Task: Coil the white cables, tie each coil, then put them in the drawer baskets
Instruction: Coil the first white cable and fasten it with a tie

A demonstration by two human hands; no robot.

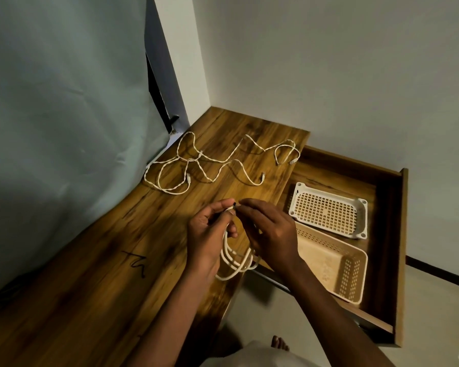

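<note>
Cables are the job here, and one white coil hangs in loops between both hands, just above the near edge of the desk. The left hand curls around the top of the loops, most likely to keep them bunched, while the right hand brings thumb and fingertips together at a small dark piece, probably a tie, at the top of the coil. The tying step seems to be under way. More loose cables lie tangled at the far end of the desk, apart from the hands. The drawer stands pulled out on the right, holding a white basket and a beige basket touching each other. Pale walls meet in the corner behind the dark-grained wood.
</note>
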